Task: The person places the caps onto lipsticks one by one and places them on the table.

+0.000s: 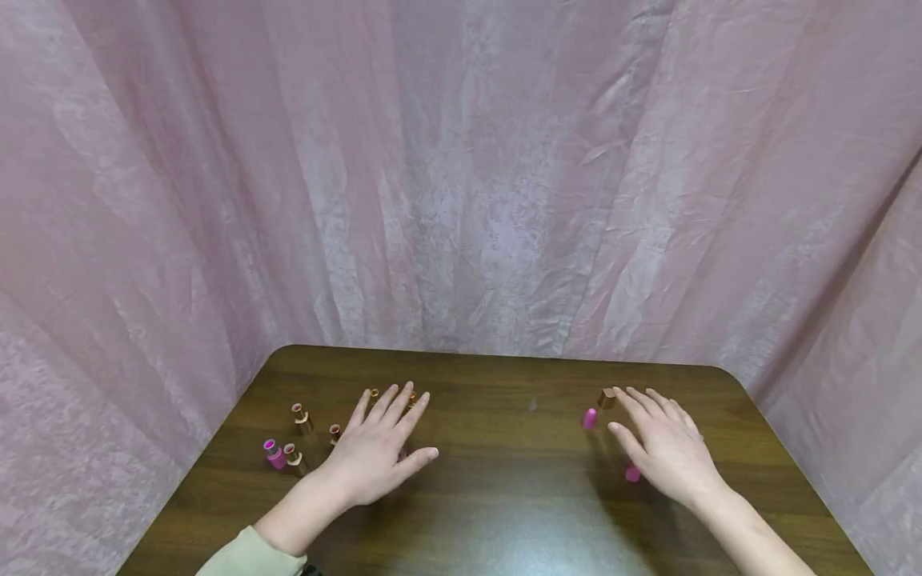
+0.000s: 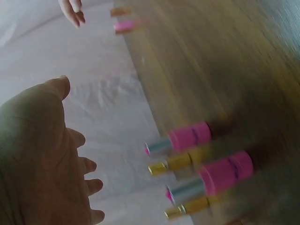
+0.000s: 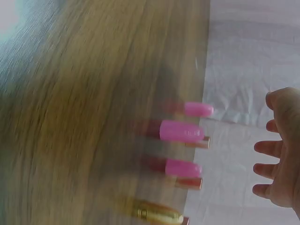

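My left hand hovers over the left part of the table with its fingers spread straight, holding nothing. Under and beside it stand several uncapped lipsticks: a pink lipstick and gold lipsticks in the head view. The left wrist view shows another pink lipstick with a silver neck and a slim gold lipstick. On the right side, my right hand is held with extended fingers above pink caps and a gold cap; some are hidden beneath it in the head view. It touches none visibly.
The brown wooden table has rounded far corners. A pink curtain hangs behind it and along both sides. A shiny gold piece stands among the caps at the bottom of the right wrist view, blurred.
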The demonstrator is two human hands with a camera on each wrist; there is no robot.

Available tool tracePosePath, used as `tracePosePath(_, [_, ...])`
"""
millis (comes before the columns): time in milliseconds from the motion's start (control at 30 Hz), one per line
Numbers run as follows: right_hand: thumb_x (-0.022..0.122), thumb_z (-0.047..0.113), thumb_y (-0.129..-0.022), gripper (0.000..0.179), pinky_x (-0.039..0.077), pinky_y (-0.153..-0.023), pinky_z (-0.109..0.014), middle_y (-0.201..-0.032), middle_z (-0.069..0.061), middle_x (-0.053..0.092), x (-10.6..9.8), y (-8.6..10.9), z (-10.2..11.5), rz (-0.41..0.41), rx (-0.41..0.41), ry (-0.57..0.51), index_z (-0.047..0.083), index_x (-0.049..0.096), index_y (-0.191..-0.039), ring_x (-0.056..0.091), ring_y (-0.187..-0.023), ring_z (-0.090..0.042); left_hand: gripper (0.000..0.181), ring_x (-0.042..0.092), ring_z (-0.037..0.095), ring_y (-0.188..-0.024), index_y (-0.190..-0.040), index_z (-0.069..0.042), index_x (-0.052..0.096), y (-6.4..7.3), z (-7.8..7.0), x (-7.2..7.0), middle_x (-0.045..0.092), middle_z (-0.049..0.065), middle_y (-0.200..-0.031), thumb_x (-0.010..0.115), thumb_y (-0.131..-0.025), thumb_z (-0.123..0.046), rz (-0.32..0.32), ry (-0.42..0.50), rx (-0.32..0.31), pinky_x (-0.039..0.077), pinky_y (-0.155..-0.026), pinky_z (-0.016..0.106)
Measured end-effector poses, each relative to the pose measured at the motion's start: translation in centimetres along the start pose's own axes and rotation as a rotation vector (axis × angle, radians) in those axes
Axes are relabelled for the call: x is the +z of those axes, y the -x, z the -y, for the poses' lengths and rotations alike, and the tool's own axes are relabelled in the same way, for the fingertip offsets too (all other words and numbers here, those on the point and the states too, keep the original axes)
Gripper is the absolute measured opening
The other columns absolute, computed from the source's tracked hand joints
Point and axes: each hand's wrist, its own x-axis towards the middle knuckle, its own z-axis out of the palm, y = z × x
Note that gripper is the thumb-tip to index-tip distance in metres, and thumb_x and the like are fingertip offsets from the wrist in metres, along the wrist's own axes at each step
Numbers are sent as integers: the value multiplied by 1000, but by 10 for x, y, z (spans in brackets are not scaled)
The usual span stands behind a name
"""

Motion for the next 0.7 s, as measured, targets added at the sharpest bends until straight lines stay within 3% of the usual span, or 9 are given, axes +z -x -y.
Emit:
tracePosePath(167, [61, 36, -103, 55, 31, -103, -71, -147, -21, 53, -10, 9, -10, -42, -2, 17, 8, 52, -149, 40, -137, -49, 84, 16, 29, -155, -164, -24, 24, -1, -23, -4, 18, 7, -169, 27, -99, -76, 22, -39, 76, 9, -121, 60])
tracePosePath(367, [70, 26, -96, 51, 37, -98, -68, -140, -18, 59, -14, 18, -18, -95, -22, 35, 7, 58, -142, 48, -130, -45, 80, 17, 29, -154, -164, -22, 26, 0, -50, -1, 18, 8, -169, 33, -101, -71, 24, -55, 193, 11, -121, 58])
tracePosePath(533, [72, 19, -94, 47, 43, -96, -62, -136, -16, 63, -13, 24, -19, -113, -22, 4, 7, 61, -138, 54, -123, -42, 77, 22, 30, -153, -163, -21, 29, 1, -71, 7, 22, 9, -168, 33, -102, -69, 10, -58, 293, 17, -120, 59])
tracePosePath(700, [67, 11, -97, 39, 49, -89, -60, -129, -14, 67, -9, 31, -14, -91, 39, -91, 6, 64, -135, 63, -114, -37, 75, 25, 30, -152, -162, -20, 30, 1, -91, 23, 23, 10, -167, 36, -103, -65, 3, -41, 381, 24, -118, 58])
